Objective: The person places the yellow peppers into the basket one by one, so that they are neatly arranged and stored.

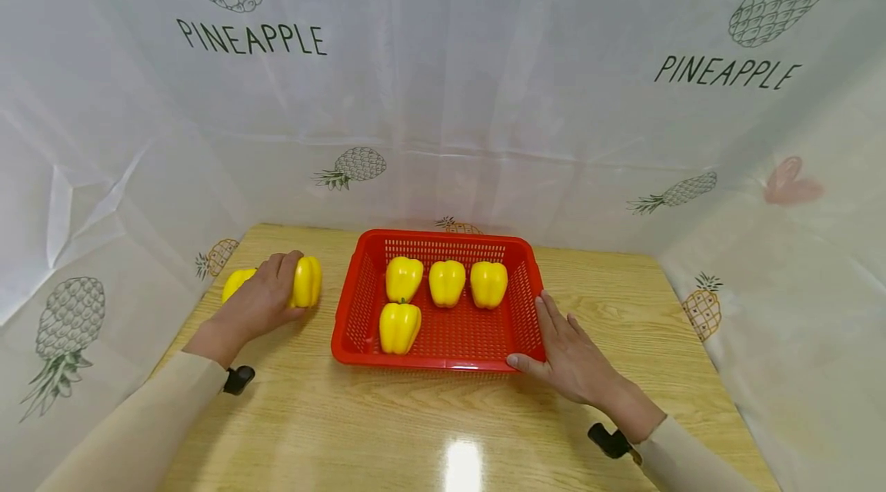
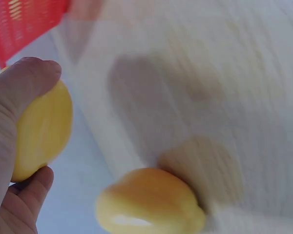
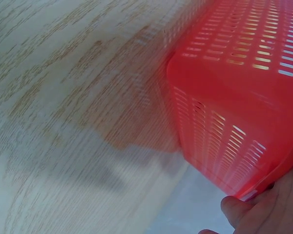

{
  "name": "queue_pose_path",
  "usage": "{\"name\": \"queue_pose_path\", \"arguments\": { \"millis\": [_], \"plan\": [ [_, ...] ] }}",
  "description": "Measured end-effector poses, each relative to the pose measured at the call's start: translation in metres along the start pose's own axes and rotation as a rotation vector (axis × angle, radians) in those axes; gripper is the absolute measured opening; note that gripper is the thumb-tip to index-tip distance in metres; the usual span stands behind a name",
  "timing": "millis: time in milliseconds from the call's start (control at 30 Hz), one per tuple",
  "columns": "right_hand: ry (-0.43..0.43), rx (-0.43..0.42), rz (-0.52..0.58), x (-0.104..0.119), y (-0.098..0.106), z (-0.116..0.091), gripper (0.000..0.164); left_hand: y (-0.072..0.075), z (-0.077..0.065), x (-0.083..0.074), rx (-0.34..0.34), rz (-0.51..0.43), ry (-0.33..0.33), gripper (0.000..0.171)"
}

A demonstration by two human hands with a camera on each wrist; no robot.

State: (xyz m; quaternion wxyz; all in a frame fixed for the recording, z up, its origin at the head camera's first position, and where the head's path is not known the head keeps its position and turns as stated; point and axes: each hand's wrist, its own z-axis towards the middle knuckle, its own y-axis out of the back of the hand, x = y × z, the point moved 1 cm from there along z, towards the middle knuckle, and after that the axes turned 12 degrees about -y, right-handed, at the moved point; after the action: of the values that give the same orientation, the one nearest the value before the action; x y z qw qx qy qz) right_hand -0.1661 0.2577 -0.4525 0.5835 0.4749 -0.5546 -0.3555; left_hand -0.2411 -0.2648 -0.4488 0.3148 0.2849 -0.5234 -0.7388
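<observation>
My left hand point(image 1: 258, 298) holds a yellow bell pepper point(image 1: 308, 282) left of the red plastic basket point(image 1: 457, 364). In the left wrist view, the thumb and fingers curl round this pepper point(image 2: 51, 126), above the table. Another yellow bell pepper point(image 1: 236, 284) lies on the table, partly hidden behind the left hand in the head view. Several yellow bell peppers point(image 1: 446, 283) stand inside the basket, most along its back and one at the front left. My right hand point(image 1: 577, 357) rests at the basket's front right corner, its fingers extended along the right rim and the thumb at the front rim.
The wooden table point(image 1: 415, 430) reaches back to a white curtain point(image 1: 471, 92) printed with pineapples, which also hangs at both sides. Slotted walls of the basket point(image 3: 234, 141) show up close in the right wrist view.
</observation>
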Motion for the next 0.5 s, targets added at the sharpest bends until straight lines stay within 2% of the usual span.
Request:
{"name": "queue_pose_path", "arguments": {
  "millis": [200,333,500],
  "plan": [
    [-0.012,0.002,-0.002,-0.001,0.001,-0.001,0.113,0.011,0.014,-0.008,-0.025,-0.084,0.074,0.102],
    [-0.006,-0.003,-0.009,-0.001,0.000,0.000,0.112,0.018,0.019,-0.013,-0.040,-0.081,0.079,0.099],
    [0.002,-0.012,-0.011,-0.001,-0.001,0.001,0.112,0.024,0.024,-0.021,-0.060,-0.057,0.043,0.095]
  ]
}}
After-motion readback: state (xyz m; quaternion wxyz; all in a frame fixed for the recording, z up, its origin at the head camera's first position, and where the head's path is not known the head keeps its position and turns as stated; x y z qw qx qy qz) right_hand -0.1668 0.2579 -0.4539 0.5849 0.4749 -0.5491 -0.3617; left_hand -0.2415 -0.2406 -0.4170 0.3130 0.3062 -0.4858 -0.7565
